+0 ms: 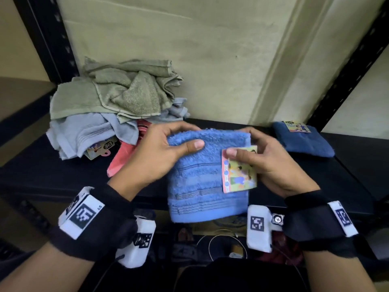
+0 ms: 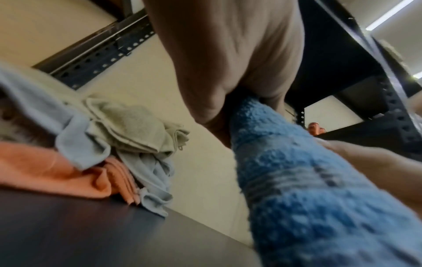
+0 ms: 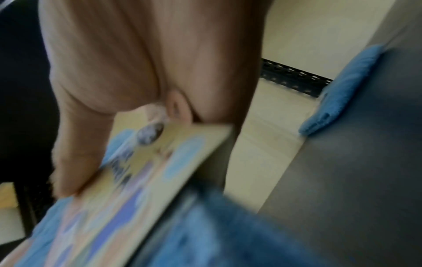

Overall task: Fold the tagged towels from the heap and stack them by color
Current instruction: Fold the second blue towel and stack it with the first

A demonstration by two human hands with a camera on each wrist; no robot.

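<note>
The blue towel point(image 1: 202, 175) is held folded between the hands, above the near edge of the shelf point(image 1: 345, 178), its lower hem hanging free. The left hand point(image 1: 160, 157) grips the top left corner, thumb on the front and fingers curled behind. The right hand point(image 1: 271, 163) pinches the top right edge, its thumb pressing the paper tag point(image 1: 239, 170) flat against the cloth.

For a neat result, the top edge should be kept taut and level, the corners matched, and the tag kept on the outside before the towel is laid down.

The folded dark blue towel point(image 1: 303, 140) lies just beyond the right hand, the likely stack for this colour. The heap point(image 1: 117, 102) sits beyond the left hand.
</note>
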